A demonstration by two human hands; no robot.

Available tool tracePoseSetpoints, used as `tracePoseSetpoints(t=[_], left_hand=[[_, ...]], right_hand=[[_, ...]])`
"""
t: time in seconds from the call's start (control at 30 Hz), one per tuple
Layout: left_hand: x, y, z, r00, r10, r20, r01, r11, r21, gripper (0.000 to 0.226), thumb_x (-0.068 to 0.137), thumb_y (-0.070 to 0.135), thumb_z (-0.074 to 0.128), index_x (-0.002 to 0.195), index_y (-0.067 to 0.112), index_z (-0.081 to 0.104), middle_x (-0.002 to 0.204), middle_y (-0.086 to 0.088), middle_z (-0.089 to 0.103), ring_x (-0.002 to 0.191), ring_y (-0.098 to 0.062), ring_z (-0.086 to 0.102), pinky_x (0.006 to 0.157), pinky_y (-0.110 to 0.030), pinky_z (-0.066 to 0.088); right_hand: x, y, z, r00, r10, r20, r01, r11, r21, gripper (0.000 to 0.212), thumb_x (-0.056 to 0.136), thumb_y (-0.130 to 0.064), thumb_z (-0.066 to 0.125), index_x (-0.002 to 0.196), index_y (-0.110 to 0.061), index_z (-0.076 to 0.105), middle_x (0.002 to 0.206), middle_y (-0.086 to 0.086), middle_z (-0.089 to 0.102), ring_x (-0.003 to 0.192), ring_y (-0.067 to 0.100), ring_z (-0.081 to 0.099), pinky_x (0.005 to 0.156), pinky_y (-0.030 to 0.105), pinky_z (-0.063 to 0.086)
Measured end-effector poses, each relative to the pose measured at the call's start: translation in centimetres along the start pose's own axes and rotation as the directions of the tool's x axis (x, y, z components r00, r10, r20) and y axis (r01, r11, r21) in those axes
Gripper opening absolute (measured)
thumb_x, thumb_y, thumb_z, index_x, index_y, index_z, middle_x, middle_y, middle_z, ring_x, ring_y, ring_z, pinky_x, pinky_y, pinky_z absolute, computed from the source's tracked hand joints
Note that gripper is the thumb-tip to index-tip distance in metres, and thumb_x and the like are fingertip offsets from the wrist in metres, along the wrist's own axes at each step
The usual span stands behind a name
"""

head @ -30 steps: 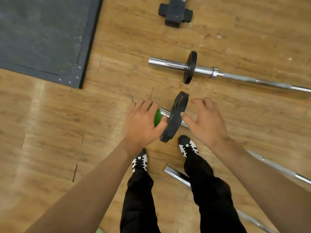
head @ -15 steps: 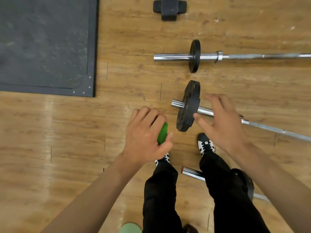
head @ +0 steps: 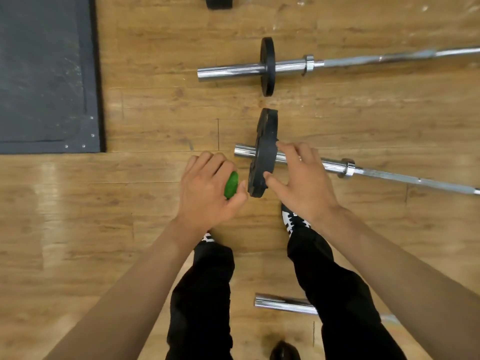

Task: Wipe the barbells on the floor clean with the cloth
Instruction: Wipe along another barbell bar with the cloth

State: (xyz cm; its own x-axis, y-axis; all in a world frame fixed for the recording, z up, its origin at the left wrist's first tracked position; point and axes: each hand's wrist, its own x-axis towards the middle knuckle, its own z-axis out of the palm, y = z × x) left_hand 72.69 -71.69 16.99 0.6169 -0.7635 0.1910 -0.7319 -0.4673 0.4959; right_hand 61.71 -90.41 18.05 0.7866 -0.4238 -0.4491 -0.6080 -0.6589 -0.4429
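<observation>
Left hand: fingers curled round a bunched green cloth, of which only a small fold shows between fingers and thumb. The cloth sits just short of the black plate and does not touch it. Right hand: holding nothing, fingers spread and straight. The thumb lies against the plate's lower rim on the side away from the cloth, and the forefinger reaches toward the chrome sleeve. The plate stands on edge on the middle barbell, whose shaft runs off beyond the right hand. A second barbell lies farther out from both hands; a third lies back by the legs. Assessment: the step in hand appears to be steadying the middle bar's plate ahead of a wipe. The next move calls for bringing the cloth across the small gap onto the plate face or sleeve end, while the right hand braces the plate against rolling.
</observation>
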Motion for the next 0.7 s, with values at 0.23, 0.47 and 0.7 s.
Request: tracePoseSetpoints(t=[0.23,0.47,0.7], left_hand=[[0.0,-5.5,6.9,1.000,0.010,-0.005,-0.010,0.997,-0.071,0.022,0.087,0.026,0.062,0.082,0.005,0.067,0.082,-0.007,0.063,0.077,-0.029,0.055,0.068,-0.046,0.043],[-0.1,-10.8,17.3,0.997,-0.052,0.053,0.052,0.999,-0.012,0.023,0.086,0.026,0.059,0.085,0.005,0.066,0.084,-0.007,0.062,0.081,-0.024,0.054,0.070,-0.038,0.042],[0.9,-14.4,26.5,0.969,-0.004,0.247,0.012,1.000,-0.027,0.030,0.099,0.029,0.054,0.113,0.005,0.065,0.112,-0.011,0.059,0.101,-0.027,0.052,0.086,-0.039,0.046]], right_hand=[[4.2,1.9,6.9,0.997,0.000,-0.075,-0.005,0.997,-0.075,0.064,0.096,-0.036,0.067,0.151,-0.011,0.047,0.149,0.018,0.047,0.136,0.037,0.043,0.113,0.047,0.039],[9.2,4.6,15.4,0.969,0.033,-0.244,-0.035,0.999,-0.005,0.079,0.095,-0.035,0.067,0.160,-0.008,0.030,0.170,0.014,0.022,0.148,0.036,0.029,0.119,0.051,0.032],[10.7,5.4,19.1,0.892,0.028,-0.451,-0.006,0.999,0.050,0.078,0.093,-0.026,0.062,0.161,-0.008,0.029,0.170,0.012,0.021,0.146,0.035,0.036,0.119,0.048,0.037]])
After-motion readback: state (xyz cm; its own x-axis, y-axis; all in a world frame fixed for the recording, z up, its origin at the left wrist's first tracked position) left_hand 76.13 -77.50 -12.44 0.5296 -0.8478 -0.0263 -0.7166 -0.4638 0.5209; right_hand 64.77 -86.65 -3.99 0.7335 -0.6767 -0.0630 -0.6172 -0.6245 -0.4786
